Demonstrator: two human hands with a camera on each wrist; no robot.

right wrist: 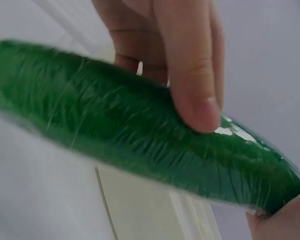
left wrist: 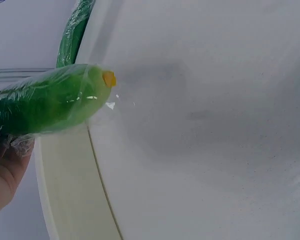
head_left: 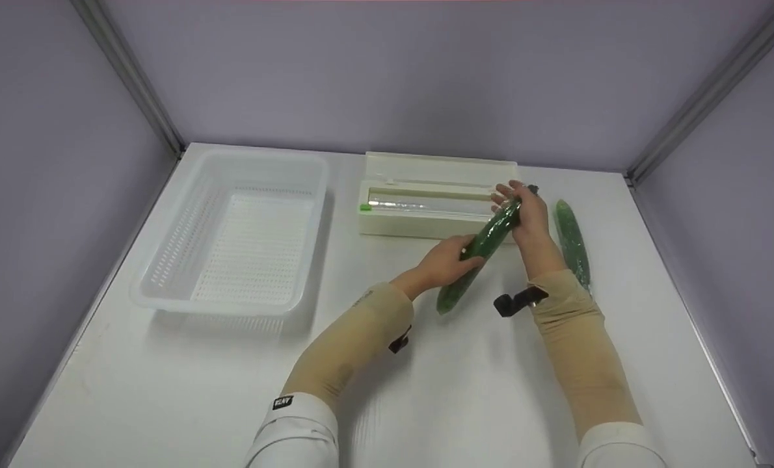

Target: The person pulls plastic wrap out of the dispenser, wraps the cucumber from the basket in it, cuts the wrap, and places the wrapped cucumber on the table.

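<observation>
We hold a wrapped cucumber (head_left: 480, 252) in both hands, centre frame.
Our left hand (head_left: 442, 263) curls round its middle, our right hand (head_left: 525, 214) pinches its far end, above the surface (head_left: 465, 383), beside the wrap box (head_left: 426, 195).

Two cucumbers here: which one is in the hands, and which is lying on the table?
The wrapped cucumber in front of the film dispenser is held by both hands; the other cucumber lies on the table to their right, untouched.

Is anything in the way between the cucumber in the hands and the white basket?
Nothing visible. The wrapped cucumber is held off the table by the left hand and right hand. Only bare table lies between it and the basket.
</observation>
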